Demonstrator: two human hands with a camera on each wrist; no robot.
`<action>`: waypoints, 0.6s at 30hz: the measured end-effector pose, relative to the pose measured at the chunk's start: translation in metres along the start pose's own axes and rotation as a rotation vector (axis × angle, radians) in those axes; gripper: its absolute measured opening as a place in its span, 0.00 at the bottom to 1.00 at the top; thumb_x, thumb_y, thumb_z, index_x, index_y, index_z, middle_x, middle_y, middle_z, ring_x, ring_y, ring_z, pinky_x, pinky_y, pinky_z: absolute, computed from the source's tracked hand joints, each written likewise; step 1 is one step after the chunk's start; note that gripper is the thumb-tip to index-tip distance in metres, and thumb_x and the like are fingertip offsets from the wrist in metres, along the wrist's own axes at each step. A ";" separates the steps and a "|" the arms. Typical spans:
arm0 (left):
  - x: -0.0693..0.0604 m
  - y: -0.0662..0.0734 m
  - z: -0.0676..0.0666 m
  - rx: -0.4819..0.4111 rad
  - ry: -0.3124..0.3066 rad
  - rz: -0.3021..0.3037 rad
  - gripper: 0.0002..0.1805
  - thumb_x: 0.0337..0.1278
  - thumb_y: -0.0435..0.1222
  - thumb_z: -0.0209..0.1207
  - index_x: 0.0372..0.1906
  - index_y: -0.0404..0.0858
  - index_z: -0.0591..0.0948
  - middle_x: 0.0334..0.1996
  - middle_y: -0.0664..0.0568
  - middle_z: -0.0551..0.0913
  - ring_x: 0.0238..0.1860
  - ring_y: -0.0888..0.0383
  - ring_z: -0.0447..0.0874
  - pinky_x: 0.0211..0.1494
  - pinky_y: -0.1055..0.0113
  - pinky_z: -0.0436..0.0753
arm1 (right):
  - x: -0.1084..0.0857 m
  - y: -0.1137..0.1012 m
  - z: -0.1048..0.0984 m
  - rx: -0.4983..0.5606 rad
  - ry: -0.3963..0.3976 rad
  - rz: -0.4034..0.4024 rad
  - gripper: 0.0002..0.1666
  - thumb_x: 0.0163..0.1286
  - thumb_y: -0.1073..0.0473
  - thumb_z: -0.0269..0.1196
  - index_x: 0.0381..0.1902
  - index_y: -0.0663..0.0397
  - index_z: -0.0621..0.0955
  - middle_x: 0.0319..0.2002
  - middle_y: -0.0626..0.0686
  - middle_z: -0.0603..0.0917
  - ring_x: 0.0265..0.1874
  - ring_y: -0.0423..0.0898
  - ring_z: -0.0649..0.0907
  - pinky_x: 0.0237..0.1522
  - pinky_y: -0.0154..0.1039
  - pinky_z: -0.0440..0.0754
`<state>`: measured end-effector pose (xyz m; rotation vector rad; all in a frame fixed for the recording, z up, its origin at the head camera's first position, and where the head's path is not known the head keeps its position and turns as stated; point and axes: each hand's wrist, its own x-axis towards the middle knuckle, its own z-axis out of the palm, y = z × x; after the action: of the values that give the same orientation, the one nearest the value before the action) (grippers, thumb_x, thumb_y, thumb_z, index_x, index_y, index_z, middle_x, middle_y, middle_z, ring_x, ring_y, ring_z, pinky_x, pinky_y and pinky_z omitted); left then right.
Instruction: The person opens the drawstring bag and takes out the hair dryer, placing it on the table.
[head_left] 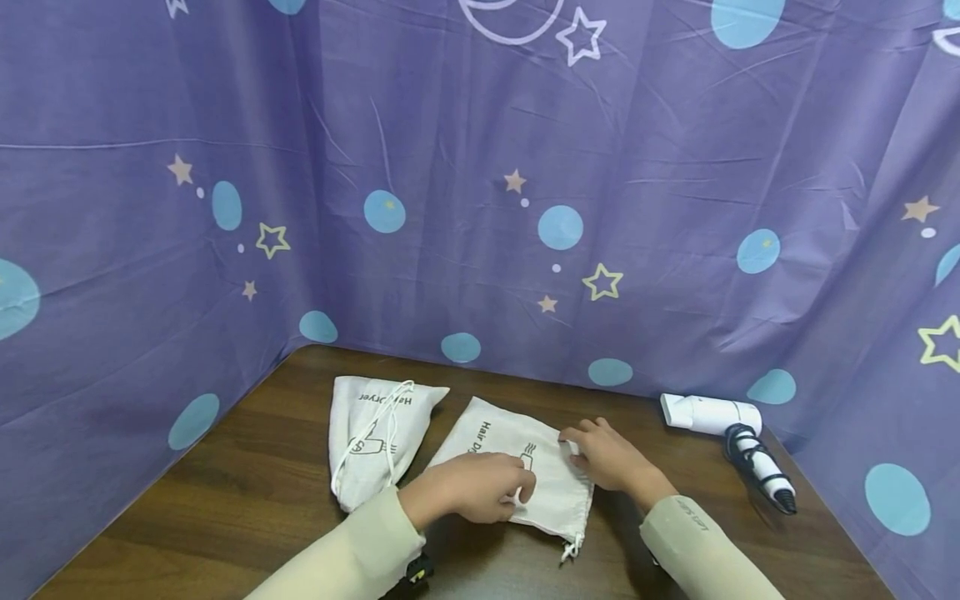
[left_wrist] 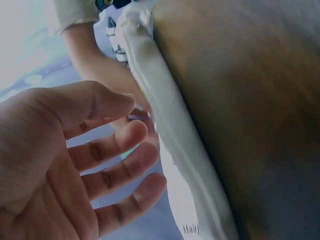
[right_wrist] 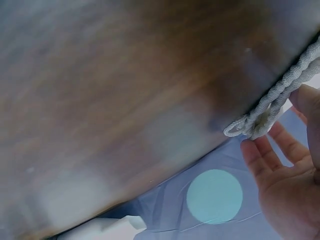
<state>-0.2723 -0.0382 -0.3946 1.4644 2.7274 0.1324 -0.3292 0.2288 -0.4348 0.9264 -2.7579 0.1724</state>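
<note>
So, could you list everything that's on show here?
Cloth bags: two, white, left and centre of the table
Drawstrings: at least one per bag, white, on the bags
Hair dryer: one, white, table's right side
Electric cord: one, black, wound round the dryer's handle
Table: one, brown, underneath
Curtain: count unclear, purple, patterned, behind and beside the table
Small item: one, mostly black, by the left sleeve
Sleeves: two, pale, on the person's forearms
Left grip: one, bare hand, over the centre bag's near side
Right grip: one, bare hand, at the centre bag's right edge
</note>
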 end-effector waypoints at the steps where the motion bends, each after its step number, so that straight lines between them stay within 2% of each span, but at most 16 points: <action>1: -0.001 -0.002 -0.001 0.003 0.003 -0.009 0.06 0.62 0.38 0.67 0.41 0.51 0.81 0.35 0.64 0.76 0.34 0.69 0.73 0.38 0.72 0.76 | -0.001 0.001 0.000 -0.001 -0.004 0.005 0.20 0.65 0.64 0.71 0.54 0.51 0.83 0.45 0.54 0.83 0.44 0.54 0.79 0.47 0.52 0.78; 5: -0.006 -0.008 -0.003 0.008 0.024 -0.055 0.06 0.61 0.38 0.67 0.40 0.51 0.82 0.34 0.63 0.76 0.34 0.68 0.73 0.37 0.69 0.76 | -0.005 0.006 -0.001 0.007 -0.009 0.005 0.20 0.65 0.65 0.70 0.55 0.52 0.83 0.46 0.54 0.84 0.44 0.54 0.78 0.47 0.52 0.77; 12: -0.016 -0.025 0.001 0.020 0.073 -0.144 0.06 0.59 0.38 0.67 0.36 0.49 0.80 0.32 0.62 0.73 0.32 0.65 0.71 0.30 0.67 0.74 | -0.013 0.013 0.000 0.003 -0.009 0.028 0.20 0.66 0.64 0.70 0.55 0.50 0.83 0.46 0.54 0.83 0.44 0.54 0.78 0.47 0.53 0.78; 18: -0.018 -0.033 0.005 0.052 0.091 -0.185 0.06 0.59 0.39 0.66 0.33 0.49 0.79 0.32 0.61 0.73 0.31 0.63 0.72 0.28 0.64 0.74 | -0.022 0.020 -0.004 -0.002 -0.013 0.052 0.20 0.66 0.64 0.70 0.56 0.49 0.83 0.47 0.54 0.83 0.46 0.56 0.78 0.48 0.54 0.78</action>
<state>-0.2895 -0.0711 -0.4032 1.2373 2.9434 0.1245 -0.3237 0.2582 -0.4375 0.8587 -2.7956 0.1734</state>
